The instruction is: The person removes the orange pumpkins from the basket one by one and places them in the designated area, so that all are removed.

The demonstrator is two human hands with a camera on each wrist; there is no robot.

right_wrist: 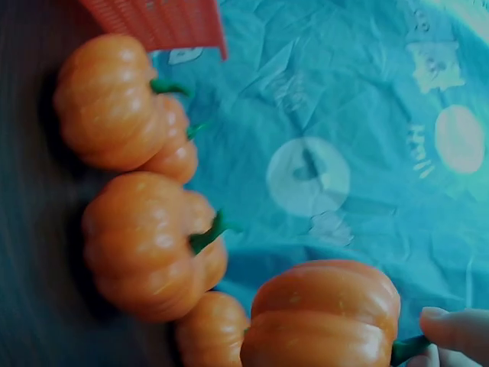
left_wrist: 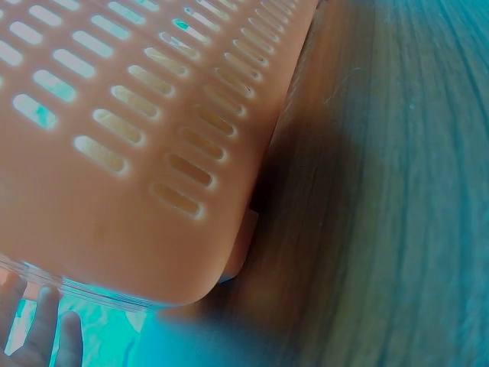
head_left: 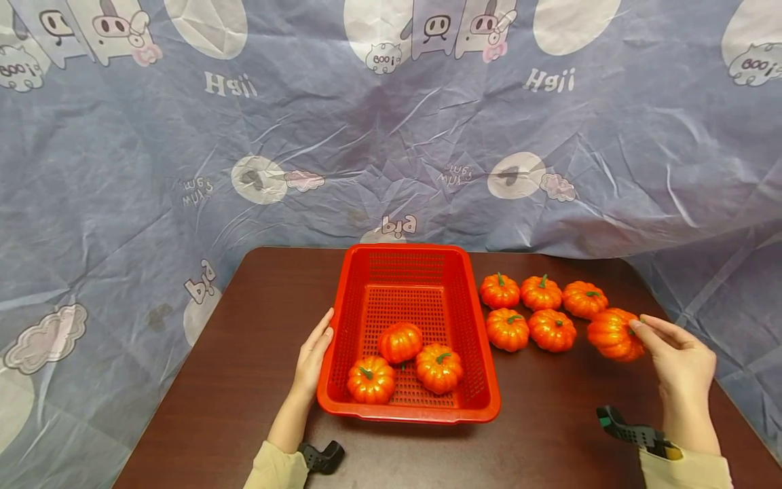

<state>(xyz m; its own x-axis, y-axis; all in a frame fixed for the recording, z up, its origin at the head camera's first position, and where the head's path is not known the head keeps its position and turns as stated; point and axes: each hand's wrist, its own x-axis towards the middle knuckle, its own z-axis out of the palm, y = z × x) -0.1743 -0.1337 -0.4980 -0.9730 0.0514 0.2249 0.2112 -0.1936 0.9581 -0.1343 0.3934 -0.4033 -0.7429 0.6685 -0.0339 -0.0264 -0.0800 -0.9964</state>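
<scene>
A red plastic basket [head_left: 403,414] with slotted walls stands in the middle of the table. Inside lie three small orange pumpkins, among them one at the front left [head_left: 371,380]. My left hand [head_left: 313,356] rests against the basket's left side, its fingers extended along the rim. By its green stem, my right hand [head_left: 684,353] pinches a pumpkin [head_left: 616,334] at the right end of the group; the right wrist view shows thumb and fingertips on the stem [right_wrist: 410,349]. This pumpkin is tilted, its stem turned towards the hand.
Right of the basket, several more pumpkins lie in two rows, one at the near left [head_left: 508,330] and one at the far right [head_left: 584,299]. The dark wooden table [head_left: 244,380] ends against a printed grey-blue cloth [head_left: 342,136] behind. Each wrist wears a black camera mount [head_left: 632,433].
</scene>
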